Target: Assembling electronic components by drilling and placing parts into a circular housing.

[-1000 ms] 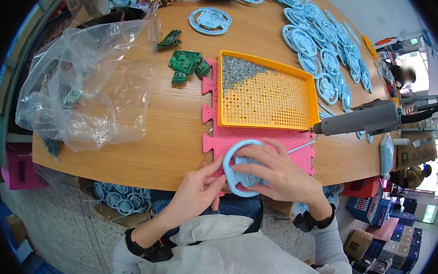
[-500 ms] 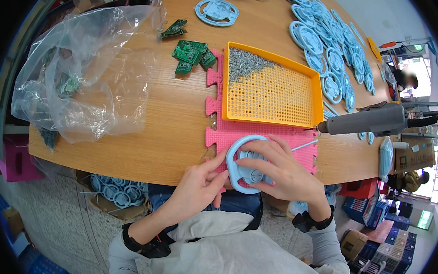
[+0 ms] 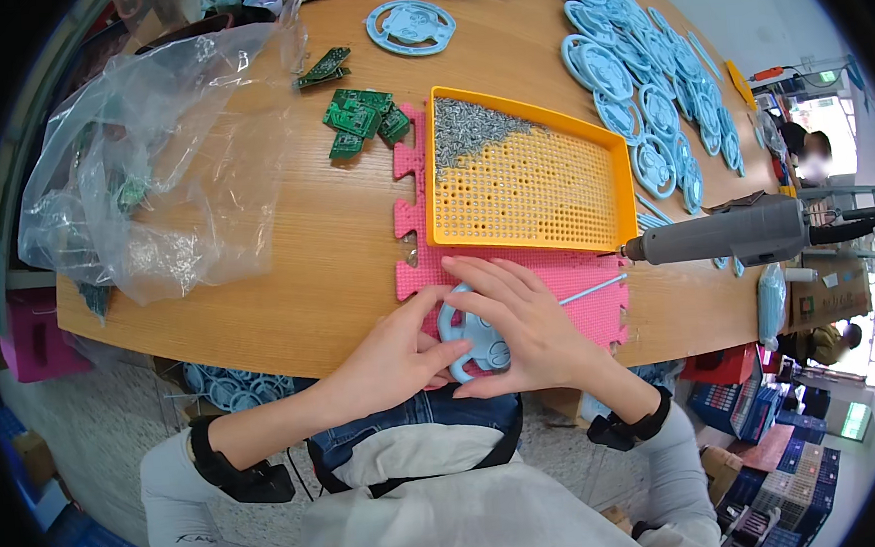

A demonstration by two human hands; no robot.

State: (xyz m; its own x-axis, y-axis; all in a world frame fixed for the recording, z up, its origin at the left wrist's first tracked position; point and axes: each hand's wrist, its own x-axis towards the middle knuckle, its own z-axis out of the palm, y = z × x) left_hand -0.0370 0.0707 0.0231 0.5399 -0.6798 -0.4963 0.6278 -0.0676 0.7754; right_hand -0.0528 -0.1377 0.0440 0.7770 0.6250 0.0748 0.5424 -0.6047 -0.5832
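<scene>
Holding a light-blue, wheel-shaped piece (image 3: 485, 341) between left hand (image 3: 388, 362) and right hand (image 3: 538, 332), at the near edge of the pink mat (image 3: 600, 314). Shows a smooth rounded rim and raised inner shapes, partly covered.

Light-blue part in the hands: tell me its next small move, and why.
I'd probably shift the light-blue part slightly forward, farther over the pink mat: the left hand and right hand both hold it, and in this view it overlaps the near edge of the table.
</scene>
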